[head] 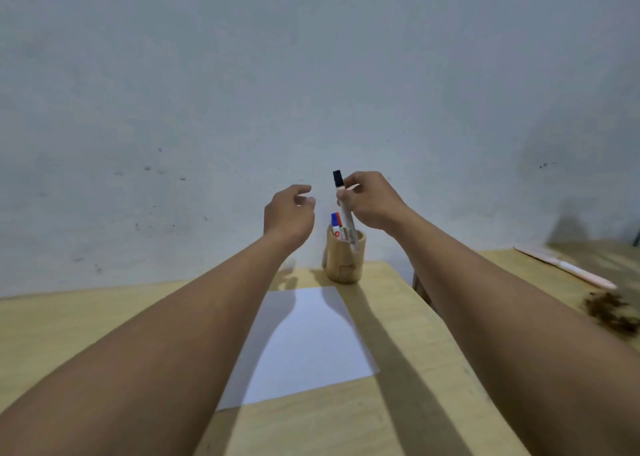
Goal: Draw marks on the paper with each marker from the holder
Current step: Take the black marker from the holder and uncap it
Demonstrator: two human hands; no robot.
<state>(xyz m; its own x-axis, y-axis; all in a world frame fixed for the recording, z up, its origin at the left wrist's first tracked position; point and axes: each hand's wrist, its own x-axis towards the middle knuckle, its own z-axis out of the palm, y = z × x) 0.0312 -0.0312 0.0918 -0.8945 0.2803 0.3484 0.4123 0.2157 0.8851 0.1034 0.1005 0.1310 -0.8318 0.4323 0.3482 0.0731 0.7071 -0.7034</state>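
A wooden cup-shaped holder (344, 265) stands at the far edge of the table, just beyond a blank white sheet of paper (304, 341). My right hand (370, 201) grips a black-capped marker (343, 206) upright, its lower end still inside the holder. A blue-capped marker (335, 221) and a red-orange one (340, 225) stick out of the holder. My left hand (289, 213) hovers to the left of the holder, fingers apart, holding nothing.
The light wooden table (86, 334) meets a pale wall at the back. A second table on the right carries a white and pink pen-like object (568, 268) and a clump of brown debris (613, 312).
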